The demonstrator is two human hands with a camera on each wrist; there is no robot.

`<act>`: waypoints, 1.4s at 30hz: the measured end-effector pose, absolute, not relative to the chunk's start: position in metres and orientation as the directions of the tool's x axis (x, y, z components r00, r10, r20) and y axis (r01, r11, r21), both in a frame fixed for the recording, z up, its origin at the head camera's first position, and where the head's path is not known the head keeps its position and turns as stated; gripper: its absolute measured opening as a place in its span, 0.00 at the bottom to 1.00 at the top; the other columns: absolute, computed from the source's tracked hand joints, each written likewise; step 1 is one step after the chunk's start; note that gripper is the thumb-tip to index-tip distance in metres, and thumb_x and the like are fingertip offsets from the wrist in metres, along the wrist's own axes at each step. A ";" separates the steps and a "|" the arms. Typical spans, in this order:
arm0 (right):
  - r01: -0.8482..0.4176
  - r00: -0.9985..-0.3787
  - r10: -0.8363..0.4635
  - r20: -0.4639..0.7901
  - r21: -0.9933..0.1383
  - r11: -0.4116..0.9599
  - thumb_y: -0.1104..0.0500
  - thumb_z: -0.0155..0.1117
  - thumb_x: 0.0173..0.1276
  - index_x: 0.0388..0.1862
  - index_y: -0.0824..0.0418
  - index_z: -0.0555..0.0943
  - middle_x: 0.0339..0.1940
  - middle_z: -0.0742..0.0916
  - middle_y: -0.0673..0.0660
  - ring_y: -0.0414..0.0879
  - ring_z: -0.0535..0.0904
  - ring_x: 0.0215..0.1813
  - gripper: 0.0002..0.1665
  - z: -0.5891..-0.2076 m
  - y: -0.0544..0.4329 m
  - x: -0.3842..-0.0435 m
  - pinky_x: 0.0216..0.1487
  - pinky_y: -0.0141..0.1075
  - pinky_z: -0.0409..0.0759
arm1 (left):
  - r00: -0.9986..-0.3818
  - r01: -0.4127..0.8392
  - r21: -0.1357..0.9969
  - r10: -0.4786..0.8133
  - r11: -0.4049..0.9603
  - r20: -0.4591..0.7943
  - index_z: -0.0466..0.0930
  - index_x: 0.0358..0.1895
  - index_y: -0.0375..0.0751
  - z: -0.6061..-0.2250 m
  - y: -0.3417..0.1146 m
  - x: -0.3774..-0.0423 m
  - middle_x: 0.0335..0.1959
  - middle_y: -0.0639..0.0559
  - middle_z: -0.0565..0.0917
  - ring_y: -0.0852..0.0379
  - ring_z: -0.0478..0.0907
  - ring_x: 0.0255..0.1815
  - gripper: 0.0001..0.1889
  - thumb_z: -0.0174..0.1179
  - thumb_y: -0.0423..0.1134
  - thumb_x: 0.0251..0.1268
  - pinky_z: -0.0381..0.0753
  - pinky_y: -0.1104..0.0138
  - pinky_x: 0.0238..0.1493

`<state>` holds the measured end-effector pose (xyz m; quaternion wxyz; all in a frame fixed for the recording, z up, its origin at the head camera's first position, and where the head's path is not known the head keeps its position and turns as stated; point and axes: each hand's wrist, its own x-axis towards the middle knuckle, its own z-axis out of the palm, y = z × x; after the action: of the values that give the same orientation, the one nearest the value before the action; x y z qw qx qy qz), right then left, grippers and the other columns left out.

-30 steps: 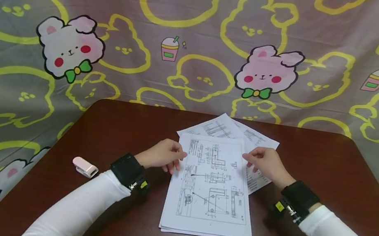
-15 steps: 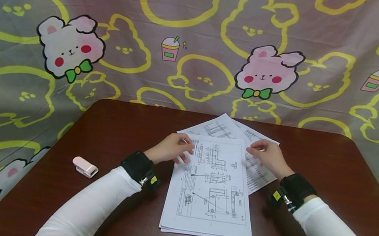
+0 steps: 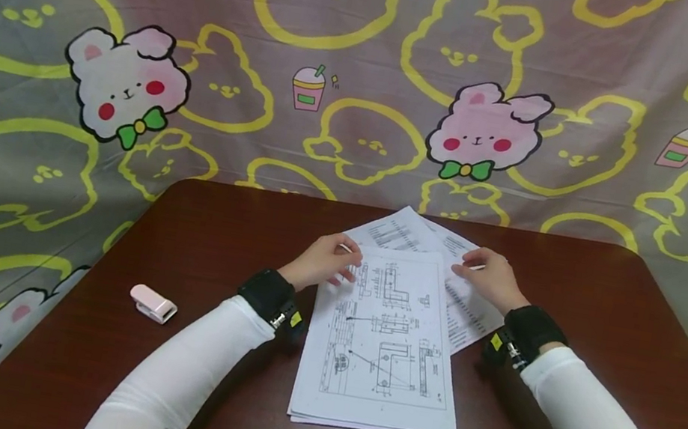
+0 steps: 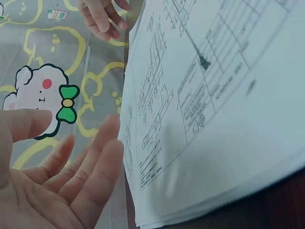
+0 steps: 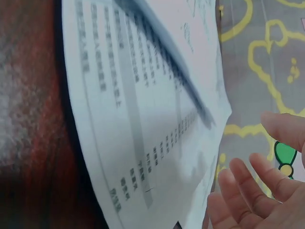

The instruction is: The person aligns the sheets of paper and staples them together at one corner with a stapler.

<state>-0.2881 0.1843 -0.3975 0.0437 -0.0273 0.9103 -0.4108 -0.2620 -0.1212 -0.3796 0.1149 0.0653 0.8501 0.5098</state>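
A stack of paper sheets [image 3: 382, 373] lies on the table, its top page printed with technical line drawings. Fanned out beneath its far end are text-printed sheets [image 3: 466, 318]. My left hand [image 3: 325, 261] is over the upper left edge of the stack, fingers loosely bent and holding nothing. At the upper right, my right hand [image 3: 490, 277] hovers by the text sheets with nothing in its grasp. In the left wrist view, thumb and fingers [image 4: 97, 176] are apart beside the drawing page. The right wrist view has the fingers [image 5: 248, 191] spread next to the text sheet.
A pink and white stapler-like object [image 3: 153, 304] lies on the left part of the dark brown table [image 3: 233, 226]. Behind the table hangs a cartoon-patterned curtain [image 3: 367, 74]. Black wrist bands [image 3: 267, 296] with small devices sit on both wrists.
My left hand has moved away from me and to the right, over the stack's upper left. My right hand has shifted slightly farther away. The papers have stayed put.
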 end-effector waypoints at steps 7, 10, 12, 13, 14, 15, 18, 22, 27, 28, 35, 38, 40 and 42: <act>0.033 -0.991 -0.073 -0.113 -0.733 0.680 0.54 0.63 0.69 0.61 0.69 0.70 0.60 0.75 0.69 0.62 0.72 0.56 0.28 -0.403 0.182 -0.291 0.61 0.53 0.69 | -0.971 -0.030 0.895 0.199 0.445 -0.131 0.72 0.53 0.36 -0.386 -0.115 -0.269 0.49 0.36 0.82 0.45 0.82 0.46 0.14 0.56 0.41 0.72 0.81 0.57 0.41; 0.043 -0.990 -0.062 -0.123 -0.704 0.709 0.54 0.63 0.69 0.63 0.70 0.68 0.62 0.74 0.70 0.63 0.71 0.57 0.31 -0.407 0.180 -0.294 0.62 0.55 0.67 | -0.973 -0.035 0.894 0.190 0.447 -0.133 0.71 0.53 0.36 -0.390 -0.113 -0.272 0.50 0.36 0.81 0.45 0.82 0.47 0.14 0.56 0.41 0.72 0.81 0.58 0.41; 0.053 -0.991 -0.049 -0.129 -0.684 0.727 0.53 0.63 0.69 0.64 0.69 0.68 0.63 0.74 0.70 0.63 0.71 0.58 0.31 -0.410 0.179 -0.296 0.62 0.55 0.67 | -0.974 -0.041 0.892 0.181 0.451 -0.136 0.71 0.53 0.36 -0.392 -0.112 -0.274 0.50 0.37 0.80 0.46 0.81 0.47 0.14 0.56 0.41 0.72 0.81 0.59 0.41; 0.058 -0.990 -0.044 -0.132 -0.678 0.733 0.53 0.63 0.69 0.64 0.69 0.67 0.63 0.74 0.70 0.63 0.71 0.58 0.31 -0.411 0.178 -0.296 0.62 0.55 0.66 | -0.974 -0.046 0.890 0.177 0.453 -0.140 0.71 0.53 0.36 -0.393 -0.112 -0.275 0.50 0.37 0.80 0.46 0.81 0.47 0.14 0.56 0.41 0.72 0.81 0.60 0.41; 0.062 -0.990 -0.039 -0.134 -0.673 0.737 0.53 0.63 0.69 0.64 0.69 0.67 0.63 0.74 0.70 0.63 0.71 0.58 0.32 -0.411 0.177 -0.297 0.62 0.55 0.66 | -0.974 -0.050 0.888 0.175 0.457 -0.145 0.71 0.53 0.36 -0.393 -0.111 -0.276 0.50 0.38 0.80 0.47 0.81 0.47 0.14 0.56 0.41 0.72 0.80 0.60 0.40; 0.064 -0.990 -0.035 -0.134 -0.668 0.741 0.53 0.63 0.69 0.64 0.69 0.67 0.63 0.74 0.70 0.63 0.71 0.57 0.32 -0.412 0.176 -0.298 0.62 0.56 0.67 | -0.973 -0.054 0.887 0.174 0.459 -0.150 0.72 0.53 0.36 -0.393 -0.111 -0.276 0.50 0.38 0.80 0.47 0.81 0.47 0.14 0.56 0.41 0.72 0.80 0.60 0.40; 0.070 -0.990 -0.027 -0.137 -0.655 0.753 0.53 0.63 0.69 0.64 0.69 0.67 0.62 0.74 0.69 0.62 0.72 0.55 0.32 -0.413 0.174 -0.299 0.61 0.55 0.67 | -0.971 -0.061 0.888 0.178 0.456 -0.158 0.72 0.54 0.36 -0.394 -0.108 -0.278 0.50 0.38 0.80 0.47 0.80 0.47 0.15 0.56 0.41 0.72 0.80 0.61 0.39; 0.073 -0.990 -0.019 -0.138 -0.634 0.770 0.52 0.63 0.68 0.64 0.68 0.67 0.60 0.75 0.68 0.61 0.73 0.52 0.32 -0.414 0.173 -0.301 0.58 0.54 0.68 | -0.969 -0.050 0.889 0.194 0.455 -0.154 0.72 0.54 0.34 -0.394 -0.104 -0.282 0.49 0.38 0.80 0.46 0.79 0.47 0.15 0.55 0.41 0.73 0.79 0.62 0.38; 0.099 -0.989 0.005 -0.150 -0.627 0.773 0.52 0.64 0.67 0.63 0.68 0.68 0.58 0.77 0.68 0.60 0.74 0.50 0.32 -0.413 0.171 -0.300 0.56 0.53 0.70 | -0.966 -0.043 0.880 0.205 0.473 -0.157 0.72 0.54 0.34 -0.396 -0.099 -0.283 0.48 0.39 0.81 0.47 0.80 0.46 0.15 0.55 0.41 0.73 0.79 0.63 0.38; 0.100 -0.989 0.008 -0.148 -0.628 0.771 0.52 0.64 0.67 0.63 0.68 0.68 0.58 0.77 0.69 0.61 0.74 0.50 0.32 -0.413 0.171 -0.299 0.55 0.53 0.70 | -0.965 -0.047 0.880 0.205 0.473 -0.162 0.72 0.54 0.35 -0.397 -0.098 -0.284 0.48 0.39 0.81 0.47 0.80 0.46 0.15 0.55 0.41 0.73 0.79 0.63 0.38; 0.067 -0.997 0.027 -0.073 -0.637 0.768 0.58 0.60 0.69 0.59 0.69 0.74 0.53 0.79 0.69 0.61 0.75 0.48 0.23 -0.406 0.175 -0.294 0.54 0.53 0.70 | -0.963 -0.037 0.880 0.220 0.473 -0.159 0.73 0.54 0.35 -0.400 -0.088 -0.286 0.47 0.40 0.81 0.50 0.80 0.44 0.15 0.55 0.41 0.72 0.78 0.65 0.35; 0.045 -0.999 0.023 -0.042 -0.660 0.750 0.59 0.59 0.70 0.56 0.69 0.77 0.50 0.80 0.68 0.60 0.75 0.47 0.19 -0.402 0.177 -0.291 0.53 0.52 0.70 | -0.967 0.019 0.846 0.223 0.533 -0.119 0.73 0.54 0.36 -0.399 -0.085 -0.287 0.50 0.41 0.80 0.49 0.78 0.48 0.15 0.56 0.41 0.72 0.78 0.63 0.40; 0.033 -0.999 0.015 -0.032 -0.675 0.737 0.59 0.58 0.71 0.55 0.69 0.78 0.48 0.81 0.67 0.59 0.74 0.46 0.18 -0.399 0.178 -0.289 0.52 0.51 0.70 | -0.970 0.066 0.803 0.226 0.592 -0.087 0.73 0.55 0.36 -0.398 -0.083 -0.288 0.54 0.40 0.78 0.47 0.75 0.53 0.16 0.56 0.42 0.72 0.76 0.60 0.48; 0.025 -1.000 0.008 -0.028 -0.690 0.724 0.59 0.57 0.72 0.55 0.69 0.78 0.48 0.80 0.66 0.59 0.74 0.47 0.18 -0.396 0.178 -0.286 0.51 0.51 0.70 | -0.972 0.114 0.745 0.229 0.657 -0.054 0.72 0.57 0.36 -0.399 -0.081 -0.291 0.58 0.41 0.76 0.47 0.73 0.57 0.18 0.56 0.42 0.71 0.73 0.57 0.55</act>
<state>-0.2862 0.1780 -0.3959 0.0114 0.0090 0.9282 -0.3717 -0.2913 -0.0813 -0.3986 0.0718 0.0945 0.9075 0.4029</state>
